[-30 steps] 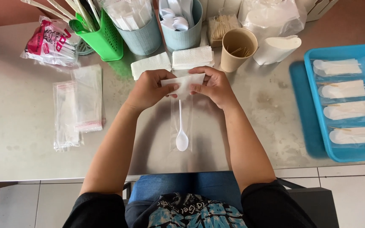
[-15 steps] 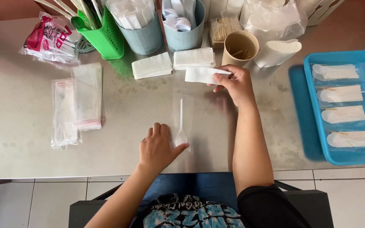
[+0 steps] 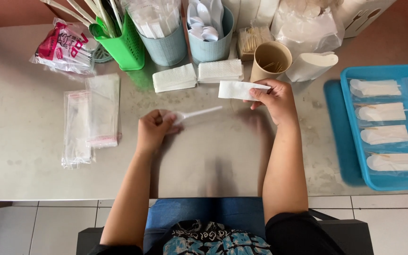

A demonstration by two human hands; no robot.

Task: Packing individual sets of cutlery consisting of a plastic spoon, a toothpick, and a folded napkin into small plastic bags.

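Both hands lifted over the grey table, each holding one item.

Left hand: fingers curled shut around the bowl end of a white plastic spoon, handle pointing right, just above the table's middle. Right hand: fingertips pinched on a folded white napkin, held flat, near the paper cup. Containers along the far edge: green basket with long wrapped utensils standing in it; grey-blue tub packed with clear-wrapped pieces; second grey-blue tub full of white spoons; paper cup with toothpicks at its bottom. Two napkin stacks lie in front of the tubs. Blue tray at right holds four clear packets, each with spoon and napkin inside. Empty clear bags lie at left.
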